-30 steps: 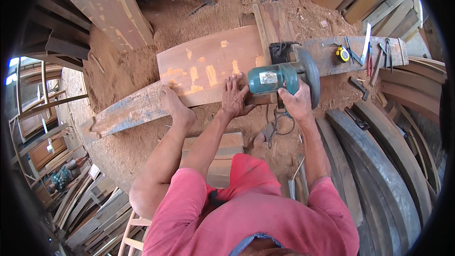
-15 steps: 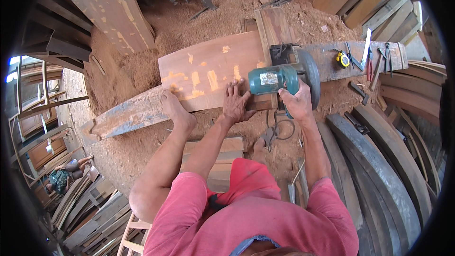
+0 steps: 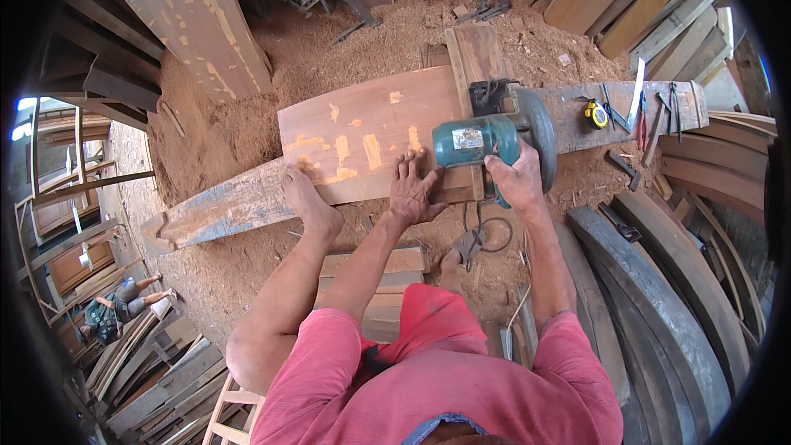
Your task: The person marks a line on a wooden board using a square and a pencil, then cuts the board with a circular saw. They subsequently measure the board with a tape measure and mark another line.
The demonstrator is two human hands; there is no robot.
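the right hand is wrapped round the handle of a green circular saw at the right end of a brown board; the left hand lies spread on it — the board dotted with pale orange patches, lying across a worn plank.
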